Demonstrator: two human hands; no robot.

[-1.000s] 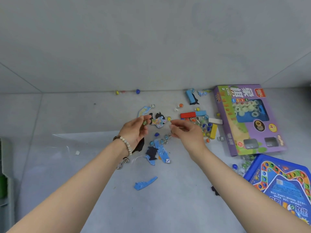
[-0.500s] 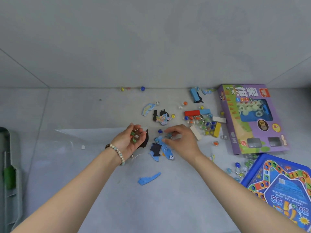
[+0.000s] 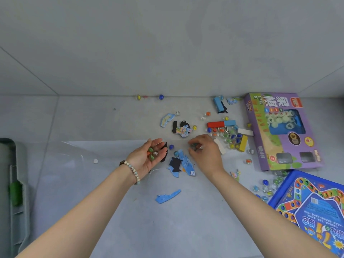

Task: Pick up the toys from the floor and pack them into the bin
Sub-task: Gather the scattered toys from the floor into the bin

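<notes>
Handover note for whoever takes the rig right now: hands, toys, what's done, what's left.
Left hand: palm up, fingers relaxed, a few marbles lying in it.
Right hand: fingers curled down at the floor, pinching what looks like another marble.
Bin: far left edge, only partly in view, contents not visible.
Done: a handful of marbles collected in the left hand, not yet binned.
Left: loose marbles, blocks, puzzle pieces, purple game box and blue game board, all on the floor.
</notes>
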